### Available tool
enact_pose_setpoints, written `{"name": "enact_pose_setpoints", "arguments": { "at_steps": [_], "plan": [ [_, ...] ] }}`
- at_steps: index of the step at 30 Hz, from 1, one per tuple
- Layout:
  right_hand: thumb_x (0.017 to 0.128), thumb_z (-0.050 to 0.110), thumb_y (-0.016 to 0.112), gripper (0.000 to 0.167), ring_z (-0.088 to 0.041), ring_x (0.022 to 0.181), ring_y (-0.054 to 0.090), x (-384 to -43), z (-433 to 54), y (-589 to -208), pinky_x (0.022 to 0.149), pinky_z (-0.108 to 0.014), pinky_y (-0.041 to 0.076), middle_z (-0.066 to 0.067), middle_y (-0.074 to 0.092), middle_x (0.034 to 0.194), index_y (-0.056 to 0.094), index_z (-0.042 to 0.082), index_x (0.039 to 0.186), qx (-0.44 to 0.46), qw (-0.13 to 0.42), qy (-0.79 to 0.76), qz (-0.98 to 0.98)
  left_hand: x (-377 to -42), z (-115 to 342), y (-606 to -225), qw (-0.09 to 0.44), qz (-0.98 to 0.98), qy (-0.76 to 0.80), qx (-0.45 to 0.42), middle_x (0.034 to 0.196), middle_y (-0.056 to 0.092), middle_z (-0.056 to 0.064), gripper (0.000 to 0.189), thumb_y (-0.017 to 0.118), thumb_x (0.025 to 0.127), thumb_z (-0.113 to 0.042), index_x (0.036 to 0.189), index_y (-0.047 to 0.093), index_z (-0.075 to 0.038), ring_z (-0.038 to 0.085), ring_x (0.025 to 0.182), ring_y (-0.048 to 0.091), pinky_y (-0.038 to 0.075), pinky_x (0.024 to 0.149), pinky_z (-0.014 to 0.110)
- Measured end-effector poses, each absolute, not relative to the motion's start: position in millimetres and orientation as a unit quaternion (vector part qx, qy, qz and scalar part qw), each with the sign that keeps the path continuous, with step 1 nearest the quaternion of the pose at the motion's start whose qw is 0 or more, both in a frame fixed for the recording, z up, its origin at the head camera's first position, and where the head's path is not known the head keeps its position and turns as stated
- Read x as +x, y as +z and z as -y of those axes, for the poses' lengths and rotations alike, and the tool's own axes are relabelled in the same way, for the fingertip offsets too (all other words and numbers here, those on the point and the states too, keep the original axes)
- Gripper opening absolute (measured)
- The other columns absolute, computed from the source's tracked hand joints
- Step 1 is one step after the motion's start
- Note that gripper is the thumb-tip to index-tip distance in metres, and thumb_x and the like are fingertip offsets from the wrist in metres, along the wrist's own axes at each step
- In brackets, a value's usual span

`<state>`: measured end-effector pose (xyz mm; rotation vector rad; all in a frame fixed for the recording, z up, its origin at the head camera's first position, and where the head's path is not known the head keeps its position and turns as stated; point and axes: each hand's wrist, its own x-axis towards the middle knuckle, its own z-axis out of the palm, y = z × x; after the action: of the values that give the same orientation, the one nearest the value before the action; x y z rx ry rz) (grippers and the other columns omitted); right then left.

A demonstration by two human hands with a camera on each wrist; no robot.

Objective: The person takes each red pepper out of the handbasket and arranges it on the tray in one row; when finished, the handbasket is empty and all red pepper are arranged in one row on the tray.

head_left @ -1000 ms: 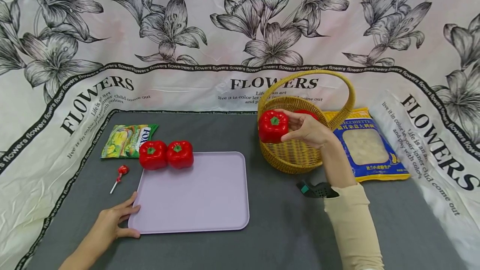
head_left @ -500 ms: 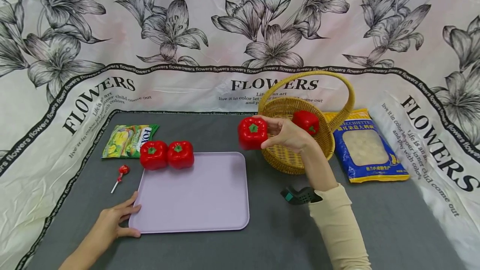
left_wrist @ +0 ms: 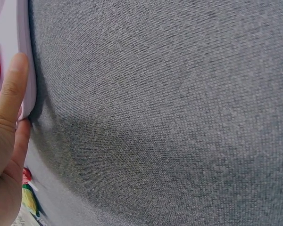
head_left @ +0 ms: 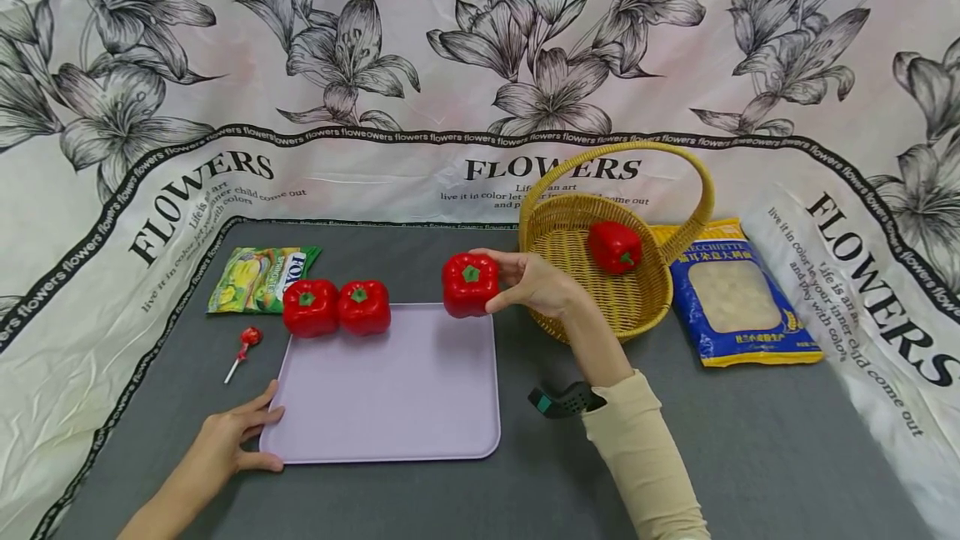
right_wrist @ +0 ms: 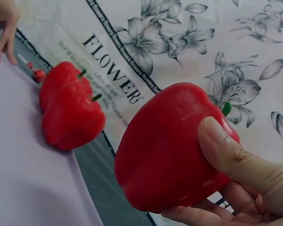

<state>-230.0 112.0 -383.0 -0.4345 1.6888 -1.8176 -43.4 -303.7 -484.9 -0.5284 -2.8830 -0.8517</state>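
My right hand [head_left: 536,280] grips a glossy red bell pepper [head_left: 470,283] with a green stem, thumb on one side and fingers on the other. The pepper hangs over the back right corner of a pale lilac tray [head_left: 382,407]. Two more red bell peppers [head_left: 311,307] sit side by side at the tray's back left corner. At the front left corner, my left hand [head_left: 228,440] holds the tray's edge between thumb and fingers. Seen from the left wrist, the thumb [left_wrist: 14,87] lies along the rim.
A yellow wicker basket [head_left: 558,244] with a tall handle holds another red bell pepper [head_left: 615,247]. Right of it lies a blue and yellow pasta bag [head_left: 738,298]. A green candy packet [head_left: 258,280] and a red lollipop [head_left: 246,347] lie left of the tray on the grey cloth.
My right hand has carried the bell pepper left and slightly down, from over the basket to the tray's back right corner. The pepper left in the basket has come into full view. My left hand stays put.
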Motion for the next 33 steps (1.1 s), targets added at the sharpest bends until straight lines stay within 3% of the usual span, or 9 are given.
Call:
{"name": "enact_pose_setpoints", "arguments": {
  "at_steps": [7,22,33],
  "plan": [
    [0.083,-0.02,0.058,0.065,-0.03,0.123,0.049,-232,-100,-404,0.092,-0.044,0.051,-0.022,0.049,0.139,0.041,-0.002,0.142,-0.153,0.328,-0.689,-0.628,-43,303,-484,0.04,0.944,-0.281,-0.17,0.125,0.055,0.032,0.07,0.089,0.044,-0.022,0.103,0.07,0.011,0.034,0.098,0.064,0.045,0.072,0.001],
    [0.08,-0.028,0.053,0.07,-0.024,0.12,0.051,-237,-84,-439,0.096,-0.041,0.048,-0.024,0.044,0.142,0.036,-0.004,0.144,-0.126,0.359,-0.709,-0.593,-45,306,-487,0.055,0.935,-0.297,-0.185,0.124,0.054,0.034,0.071,0.09,0.044,-0.022,0.103,0.069,0.011,0.016,0.097,0.065,0.04,0.073,-0.004],
    [0.081,-0.027,0.053,0.07,-0.027,0.121,0.05,-242,-67,-446,0.095,-0.042,0.049,-0.023,0.046,0.141,0.038,-0.001,0.145,-0.108,0.369,-0.703,-0.598,-45,304,-482,0.033,0.938,-0.301,-0.171,0.125,0.054,0.034,0.07,0.09,0.046,-0.021,0.104,0.069,0.012,0.018,0.089,0.068,0.045,0.07,0.001]
  ]
}}
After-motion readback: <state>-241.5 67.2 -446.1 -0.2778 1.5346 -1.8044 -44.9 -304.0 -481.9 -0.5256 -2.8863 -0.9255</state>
